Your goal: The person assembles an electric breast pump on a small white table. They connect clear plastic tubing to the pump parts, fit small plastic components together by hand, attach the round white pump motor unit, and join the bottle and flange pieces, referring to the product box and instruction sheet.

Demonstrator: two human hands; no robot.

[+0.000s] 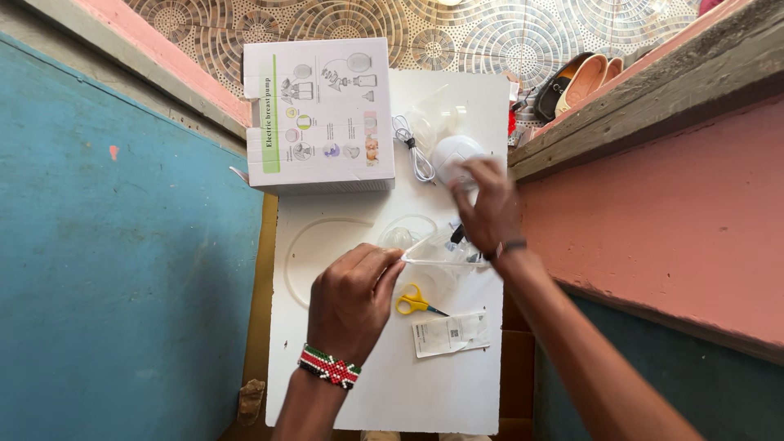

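Observation:
My left hand, with a beaded bracelet at the wrist, pinches the left edge of a clear plastic bag holding small clear and dark parts. My right hand is blurred above the bag's right end; its fingers reach toward a white rounded device, and whether it grips anything is unclear. Both hands hover over a white board that serves as a tabletop. Yellow-handled scissors lie just right of my left hand.
A white product box with pictures stands at the board's far left. A coiled white cable and clear plastic pieces lie beside it. A clear tube curves across the board. A small printed packet lies near the scissors. Shoes sit on the patterned floor.

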